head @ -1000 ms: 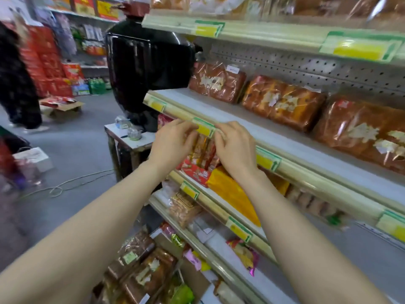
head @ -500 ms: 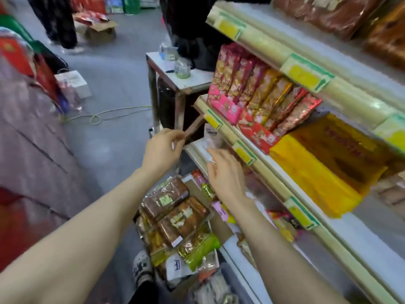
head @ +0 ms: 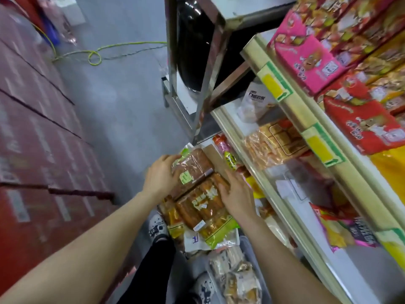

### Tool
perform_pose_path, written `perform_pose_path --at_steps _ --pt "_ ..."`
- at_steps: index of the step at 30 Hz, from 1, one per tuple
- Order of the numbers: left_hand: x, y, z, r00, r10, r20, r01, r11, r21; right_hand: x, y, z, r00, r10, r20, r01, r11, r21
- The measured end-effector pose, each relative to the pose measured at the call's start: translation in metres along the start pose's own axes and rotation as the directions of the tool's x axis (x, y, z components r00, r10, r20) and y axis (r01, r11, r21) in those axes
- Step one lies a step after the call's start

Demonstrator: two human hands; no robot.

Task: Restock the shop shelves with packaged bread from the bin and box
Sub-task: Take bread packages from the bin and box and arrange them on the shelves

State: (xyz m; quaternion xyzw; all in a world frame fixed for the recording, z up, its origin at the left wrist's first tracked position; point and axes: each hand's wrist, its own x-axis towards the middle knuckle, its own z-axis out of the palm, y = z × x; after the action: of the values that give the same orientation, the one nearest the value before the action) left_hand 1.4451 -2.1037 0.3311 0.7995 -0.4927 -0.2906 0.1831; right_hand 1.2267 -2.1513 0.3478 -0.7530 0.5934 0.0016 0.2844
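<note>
A clear-wrapped brown loaf with a green label lies on top of a pile of bread packs on the floor by the shelves. My left hand grips its left side, fingers curled round the edge. My right hand lies flat on the pack beside it, an orange-brown sliced loaf, near the first loaf's right end. More bread packs sit in a grey bin nearer to me, with small wrapped buns inside.
Shelves on the right hold pink and red snack boxes, a yellow pack and wafer bags. A steel table frame with a black vessel under it stands beyond the pile. Red cartons line the left. My shoes are beside the pile.
My view has tipped down from the shelves to the floor. Both hands dropped from the shelf edge to the pile, and the left one took hold of the brown loaf.
</note>
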Motion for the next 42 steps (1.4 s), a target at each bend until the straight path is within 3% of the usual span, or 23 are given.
perform_pose_path --at_steps 9,21,28,35,39,42 --pt "0.025 -0.087 0.052 0.979 -0.157 0.130 0.155 0.987 0.029 0.087 0.022 0.061 0.982 0.165 0.098 -0.159 0.985 -0.062" --pt "-0.015 -0.123 0.135 0.945 -0.260 0.201 0.261 0.965 0.020 0.111 0.114 0.128 0.947 0.234 0.222 -0.188 0.960 -0.208" --pt "-0.059 -0.125 0.180 0.931 -0.339 0.136 0.354 0.929 -0.108 0.104 0.137 0.154 0.951 0.215 0.221 -0.192 0.974 -0.119" --pt "-0.062 -0.106 0.208 0.905 -0.401 0.145 0.426 0.855 -0.295 0.089 0.147 0.158 0.959 0.213 0.185 -0.181 0.968 -0.176" --pt "-0.066 -0.104 0.216 0.885 -0.443 0.146 0.466 0.829 -0.309 0.070 0.148 0.164 0.960 0.265 0.093 -0.261 0.964 -0.055" --pt "-0.072 -0.104 0.222 0.895 -0.424 0.136 0.445 0.854 -0.267 0.047 0.143 0.170 0.901 0.428 0.064 -0.433 0.890 0.143"
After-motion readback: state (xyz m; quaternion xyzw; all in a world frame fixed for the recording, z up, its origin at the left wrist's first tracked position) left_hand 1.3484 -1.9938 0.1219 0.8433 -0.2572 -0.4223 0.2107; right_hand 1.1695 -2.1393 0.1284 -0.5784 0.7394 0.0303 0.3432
